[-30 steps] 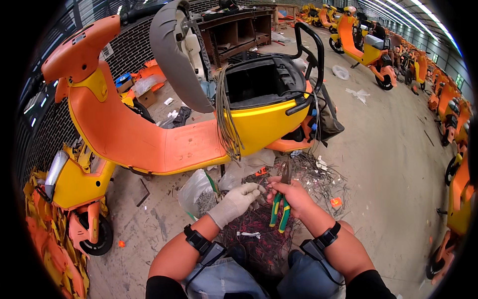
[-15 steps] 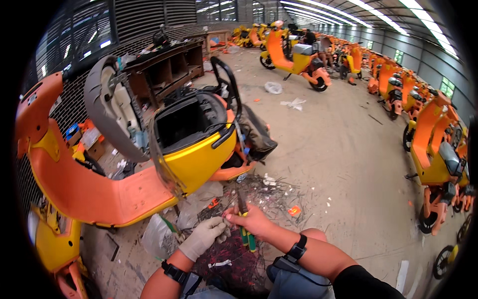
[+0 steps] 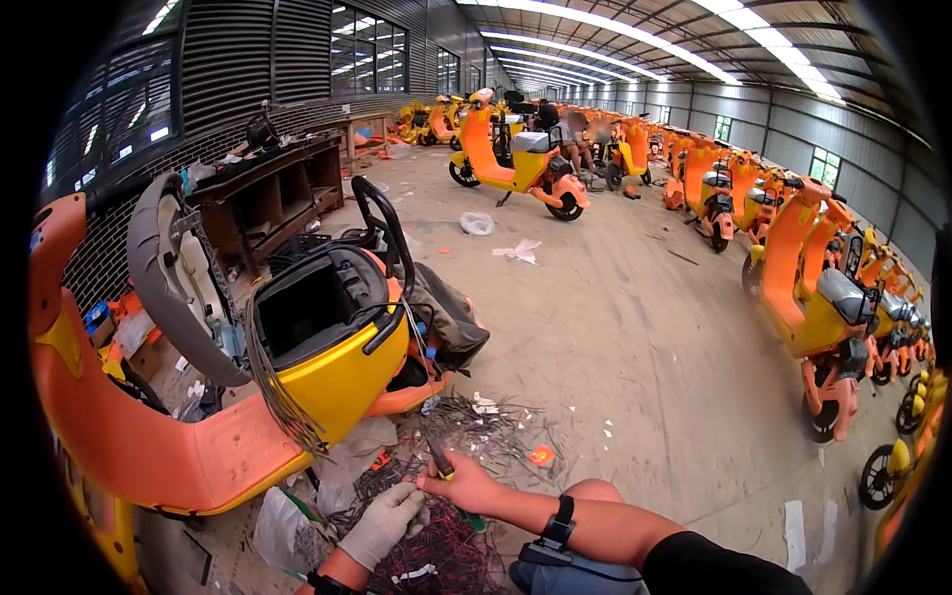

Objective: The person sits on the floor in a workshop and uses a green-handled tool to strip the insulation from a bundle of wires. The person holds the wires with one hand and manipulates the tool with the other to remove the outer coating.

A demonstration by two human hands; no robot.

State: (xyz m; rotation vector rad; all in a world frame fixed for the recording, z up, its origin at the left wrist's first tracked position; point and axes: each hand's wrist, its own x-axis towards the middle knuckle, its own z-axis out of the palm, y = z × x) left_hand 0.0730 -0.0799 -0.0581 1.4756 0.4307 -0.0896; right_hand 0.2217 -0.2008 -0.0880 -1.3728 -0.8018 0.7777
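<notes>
My left hand (image 3: 387, 521), in a pale glove, is closed just below my bare right hand (image 3: 466, 486), pinching something too small to make out. My right hand grips pliers (image 3: 439, 455) with green-and-yellow handles, jaws pointing up, mostly hidden by the fingers. Beyond them stands an orange-and-yellow scooter (image 3: 233, 446), its grey seat (image 3: 178, 283) raised over an open black compartment (image 3: 302, 317). A bundle of thin wires (image 3: 283, 402) hangs down its side. Beneath my hands lies a pile of dark pink and black scraps (image 3: 446, 560), beside a clear plastic bag (image 3: 283, 531).
A wooden cabinet (image 3: 248, 198) stands along the left wall. Rows of scooters (image 3: 793, 297) line the right, with another scooter (image 3: 506, 164) farther ahead and people (image 3: 573, 139) seated behind it. An orange scrap (image 3: 541, 455) and white litter (image 3: 521, 251) lie on the concrete floor (image 3: 635, 347).
The view has swung up and to the right, showing more of the hall. The near scooter and my hands now appear farther left, and my hands lower. Both hands remain together at the pliers.
</notes>
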